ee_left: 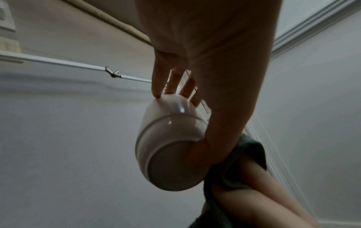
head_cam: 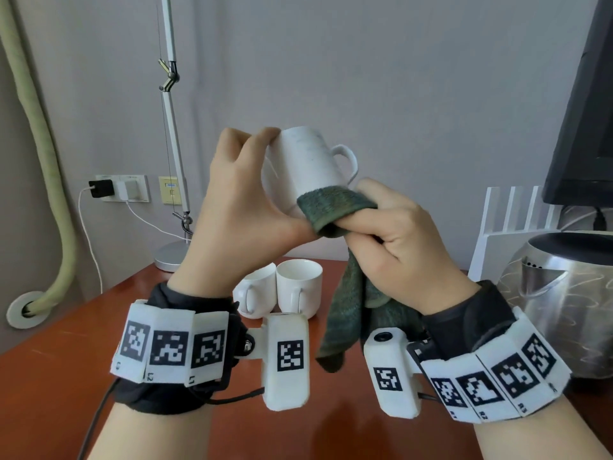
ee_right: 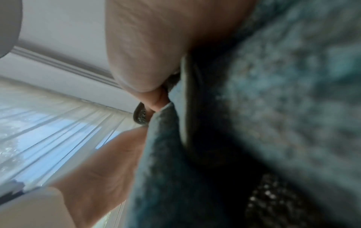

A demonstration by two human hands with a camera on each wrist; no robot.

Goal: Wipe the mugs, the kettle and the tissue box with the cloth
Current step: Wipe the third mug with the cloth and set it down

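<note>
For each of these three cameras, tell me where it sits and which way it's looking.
Head: worn on the head, facing forward and down at the table; shows both forearms, left hand holding the raised mug, right hand gripping the cloth.
Left wrist: looks up along the left palm at the mug's underside.
Right wrist: looks up along the hand; blurred cloth fills it.
Shared: mug in head and left wrist; cloth in all three.

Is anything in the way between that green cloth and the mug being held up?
Nothing visible. The right hand presses the cloth straight onto the lower side of the raised mug, which the left hand holds.
</note>
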